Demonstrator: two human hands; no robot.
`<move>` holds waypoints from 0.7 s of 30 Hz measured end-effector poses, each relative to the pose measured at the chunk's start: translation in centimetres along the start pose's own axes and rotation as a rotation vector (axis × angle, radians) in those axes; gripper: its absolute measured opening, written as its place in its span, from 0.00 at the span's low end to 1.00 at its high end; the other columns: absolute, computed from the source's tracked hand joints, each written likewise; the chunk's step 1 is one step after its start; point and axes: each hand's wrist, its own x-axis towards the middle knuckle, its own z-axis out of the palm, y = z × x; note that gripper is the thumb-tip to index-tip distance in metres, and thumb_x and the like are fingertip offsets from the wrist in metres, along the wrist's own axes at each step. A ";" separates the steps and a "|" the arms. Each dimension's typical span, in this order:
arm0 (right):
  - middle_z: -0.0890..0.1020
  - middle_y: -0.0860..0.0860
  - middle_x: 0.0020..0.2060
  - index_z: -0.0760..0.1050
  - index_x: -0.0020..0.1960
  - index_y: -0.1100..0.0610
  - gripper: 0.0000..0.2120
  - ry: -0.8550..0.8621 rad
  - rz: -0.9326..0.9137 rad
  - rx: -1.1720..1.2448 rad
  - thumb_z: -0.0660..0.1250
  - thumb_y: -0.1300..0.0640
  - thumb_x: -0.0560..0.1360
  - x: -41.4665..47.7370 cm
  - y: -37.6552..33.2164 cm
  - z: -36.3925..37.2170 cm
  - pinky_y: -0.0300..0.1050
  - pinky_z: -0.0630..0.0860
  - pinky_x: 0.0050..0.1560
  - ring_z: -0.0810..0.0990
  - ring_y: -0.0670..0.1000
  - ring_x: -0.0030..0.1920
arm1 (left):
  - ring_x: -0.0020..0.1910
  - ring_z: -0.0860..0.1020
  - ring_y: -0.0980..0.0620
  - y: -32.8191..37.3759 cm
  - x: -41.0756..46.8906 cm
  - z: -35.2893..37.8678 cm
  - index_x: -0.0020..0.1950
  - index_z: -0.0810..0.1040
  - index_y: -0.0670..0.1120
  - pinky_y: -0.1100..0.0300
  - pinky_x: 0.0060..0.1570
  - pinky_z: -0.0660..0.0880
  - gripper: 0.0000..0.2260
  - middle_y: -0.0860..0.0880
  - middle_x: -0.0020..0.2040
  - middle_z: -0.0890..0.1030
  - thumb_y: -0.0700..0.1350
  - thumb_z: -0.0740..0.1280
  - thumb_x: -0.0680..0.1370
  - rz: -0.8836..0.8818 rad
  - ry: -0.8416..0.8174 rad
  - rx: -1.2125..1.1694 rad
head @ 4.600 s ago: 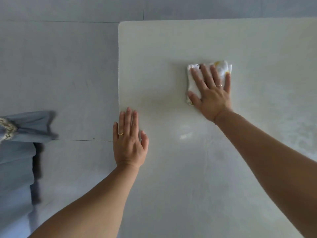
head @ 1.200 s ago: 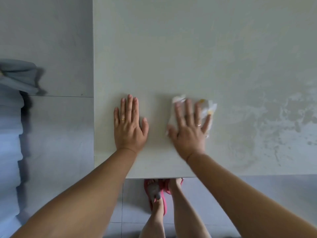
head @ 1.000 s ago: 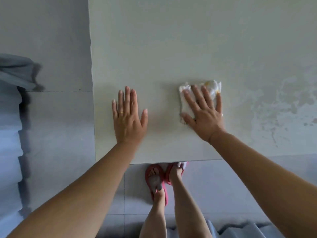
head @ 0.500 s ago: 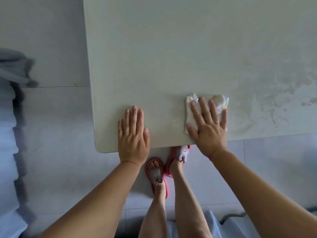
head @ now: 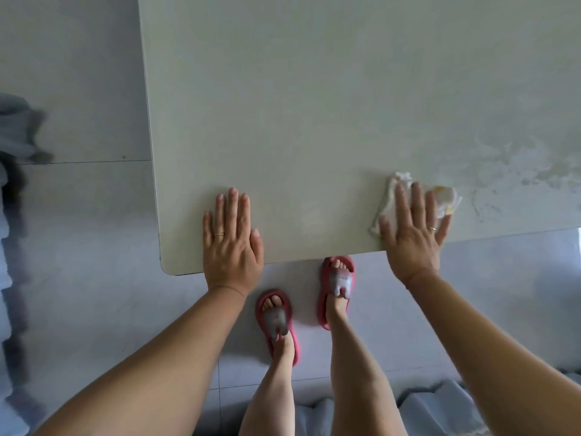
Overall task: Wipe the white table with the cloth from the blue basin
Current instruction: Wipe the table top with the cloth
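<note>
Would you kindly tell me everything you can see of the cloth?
The cloth is a small white rag, crumpled, with a yellow-orange patch at its right end. It looks like thin, soft fabric; dampness cannot be judged. It lies on the white table close to the near edge, beside a blotchy area of the top. The right hand presses it with straight fingers, hiding its middle; only its two ends and a ragged far corner show.
</note>
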 end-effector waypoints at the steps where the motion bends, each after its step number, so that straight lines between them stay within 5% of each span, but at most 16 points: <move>1: 0.41 0.45 0.77 0.38 0.76 0.41 0.30 0.022 0.106 0.034 0.39 0.37 0.75 0.2 -0.4 0.1 0.62 0.37 0.73 0.38 0.50 0.76 | 0.76 0.58 0.43 0.0 0.0 0.1 0.77 0.59 0.42 0.43 0.73 0.55 0.25 0.42 0.77 0.60 0.47 0.51 0.79 -0.002 0.006 0.000; 4: 0.42 0.48 0.77 0.39 0.76 0.43 0.30 0.060 0.085 0.043 0.41 0.39 0.76 -1.7 -5.6 1.9 0.64 0.38 0.72 0.40 0.53 0.77 | 0.76 0.59 0.42 0.1 0.0 0.2 0.76 0.60 0.41 0.44 0.73 0.55 0.25 0.42 0.76 0.60 0.46 0.51 0.79 -0.004 0.026 0.002; 10: 0.49 0.46 0.77 0.45 0.77 0.43 0.29 0.014 -0.617 -0.182 0.46 0.38 0.78 -2.0 -3.4 2.3 0.64 0.44 0.73 0.48 0.54 0.77 | 0.75 0.60 0.41 0.2 0.1 -0.3 0.76 0.61 0.40 0.42 0.73 0.56 0.25 0.41 0.76 0.61 0.46 0.51 0.79 -0.004 -0.019 0.017; 12: 0.51 0.46 0.77 0.45 0.77 0.43 0.29 0.037 -0.550 -0.195 0.46 0.38 0.78 -0.2 1.0 0.8 0.63 0.45 0.73 0.49 0.53 0.77 | 0.75 0.60 0.40 0.3 0.1 -0.6 0.76 0.61 0.40 0.41 0.72 0.57 0.25 0.40 0.76 0.61 0.46 0.50 0.79 -0.007 -0.034 0.022; 15: 0.44 0.44 0.77 0.39 0.75 0.39 0.29 0.024 -0.118 -0.031 0.41 0.37 0.77 1.2 5.0 -0.9 0.60 0.38 0.74 0.40 0.49 0.76 | 0.74 0.61 0.40 1.1 0.4 -1.0 0.75 0.62 0.39 0.40 0.72 0.54 0.26 0.40 0.76 0.62 0.46 0.51 0.78 -0.063 -0.040 0.023; 18: 0.42 0.47 0.77 0.35 0.74 0.41 0.29 0.064 0.215 0.087 0.40 0.40 0.75 0.7 0.1 0.1 0.64 0.38 0.72 0.37 0.50 0.75 | 0.74 0.61 0.39 4.4 2.1 -1.1 0.74 0.63 0.39 0.42 0.73 0.52 0.26 0.39 0.75 0.62 0.47 0.53 0.77 -0.038 -0.037 -0.017; 21: 0.43 0.46 0.76 0.41 0.76 0.43 0.30 0.037 -0.141 0.044 0.48 0.43 0.77 -1.4 -5.5 1.8 0.67 0.40 0.71 0.41 0.52 0.76 | 0.75 0.60 0.40 9.2 5.6 -0.8 0.75 0.62 0.40 0.45 0.73 0.51 0.26 0.39 0.76 0.61 0.49 0.52 0.79 -0.004 -0.013 -0.091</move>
